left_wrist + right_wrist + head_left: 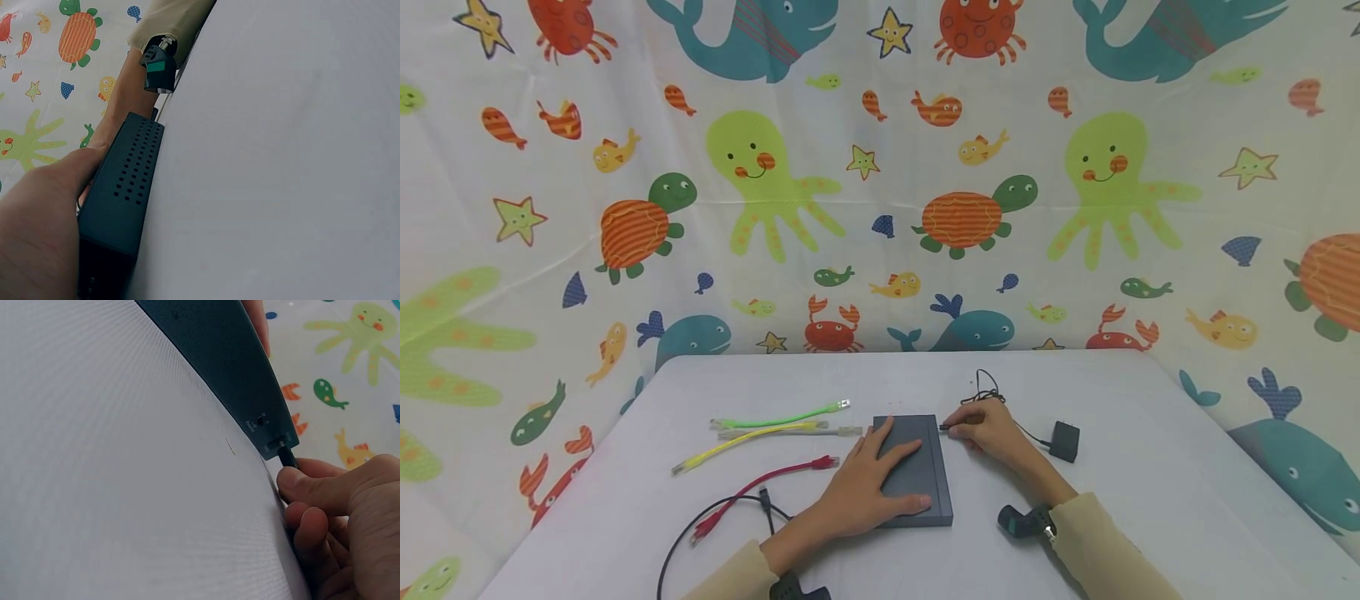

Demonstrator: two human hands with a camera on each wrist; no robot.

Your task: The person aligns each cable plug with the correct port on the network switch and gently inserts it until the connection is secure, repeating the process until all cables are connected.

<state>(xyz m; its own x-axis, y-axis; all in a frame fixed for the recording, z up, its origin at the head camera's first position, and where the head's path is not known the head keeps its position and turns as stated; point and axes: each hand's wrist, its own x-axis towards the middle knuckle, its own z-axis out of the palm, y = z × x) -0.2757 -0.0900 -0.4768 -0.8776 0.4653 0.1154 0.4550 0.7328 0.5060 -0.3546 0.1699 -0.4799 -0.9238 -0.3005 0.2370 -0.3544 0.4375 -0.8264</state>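
Observation:
A flat dark grey box (931,462), which looks like a network switch, lies on the white table. My left hand (868,492) rests on its top with fingers spread and the thumb near the front edge. Rows of vent holes mark one side of the box (134,169) in the left wrist view. My right hand (988,427) pinches a black cable plug (287,456) between thumb and fingers at the box's right side. In the right wrist view the plug's metal tip meets a socket near the corner. Its thin black cord runs behind the hand.
A black power adapter (1064,442) lies right of the right hand, with coiled cord (983,396) behind it. To the left are a green cable (790,418), a yellow cable (737,442), a grey cable (842,432), a red cable (767,477) and a black cable (681,527).

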